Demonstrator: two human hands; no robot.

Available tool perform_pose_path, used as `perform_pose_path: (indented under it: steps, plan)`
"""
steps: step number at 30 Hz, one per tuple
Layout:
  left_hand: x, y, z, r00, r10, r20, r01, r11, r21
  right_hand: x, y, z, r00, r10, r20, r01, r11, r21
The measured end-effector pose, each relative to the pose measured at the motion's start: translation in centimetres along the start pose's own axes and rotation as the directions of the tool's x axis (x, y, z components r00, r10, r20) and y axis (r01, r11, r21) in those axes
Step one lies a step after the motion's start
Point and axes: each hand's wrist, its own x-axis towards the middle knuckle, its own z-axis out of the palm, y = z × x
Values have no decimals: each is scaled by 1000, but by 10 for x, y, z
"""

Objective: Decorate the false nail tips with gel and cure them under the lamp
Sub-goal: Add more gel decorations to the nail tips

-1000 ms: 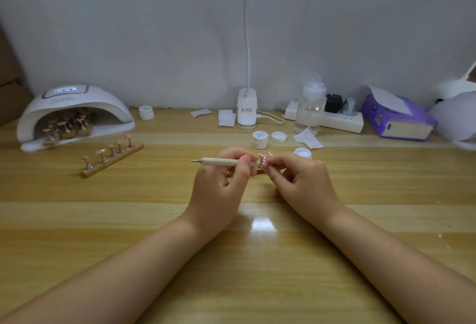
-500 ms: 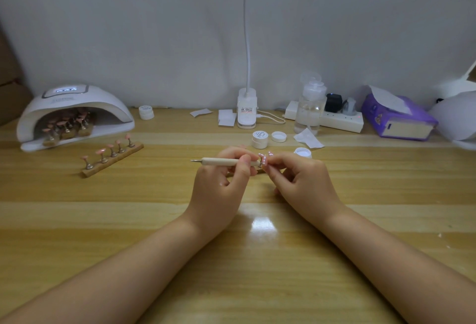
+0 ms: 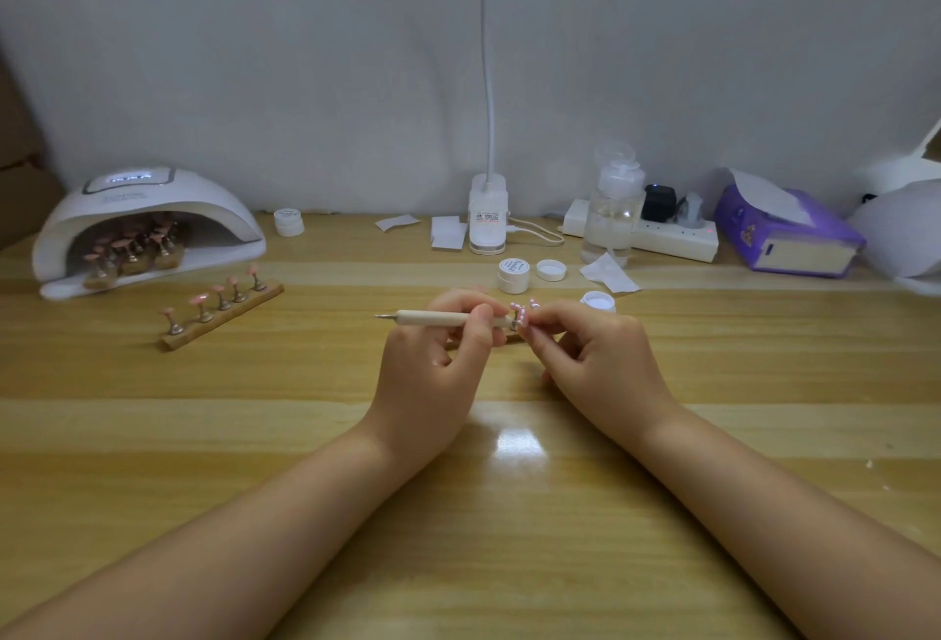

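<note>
Head view: your left hand (image 3: 433,359) gripped a slim wooden-handled dotting tool (image 3: 448,317) lying level above the striped wooden table (image 3: 305,415), fingers curled round its shaft, its metal point aimed left. Your right hand (image 3: 601,364) pinched a small false nail tip with pale beads (image 3: 524,313) between fingertips, touching the right end of the tool. Whether the tip sat on a stand could not be told; your fingers hid its base.

A wooden strip holding five pink nail tips on metal stands (image 3: 221,311) lay at an angle at left, near the white domed curing lamp (image 3: 147,227), its display lit. More pink tips on stands (image 3: 132,252) sat inside the lamp's opening.

Behind your hands stood a closed white gel pot (image 3: 513,275), a loose white lid (image 3: 551,270) just beside it, and an open white pot (image 3: 598,302) near your right fingers. A clear pump bottle (image 3: 613,211), a white power strip (image 3: 672,242) and a purple tissue box (image 3: 786,237) stood along the back edge.
</note>
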Motion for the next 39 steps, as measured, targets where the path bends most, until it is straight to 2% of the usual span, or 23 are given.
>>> perform_pose_path:
  steps: [33,39]
  plan:
    - [-1,0,0,999,-32,1,32,999,-4,0,1,0,999,-31,-6,31,1000,-5]
    - [0,1,-2,998,-8,-65,7,1000,-19,0,1,0,998,-40,-49,40,999,-1]
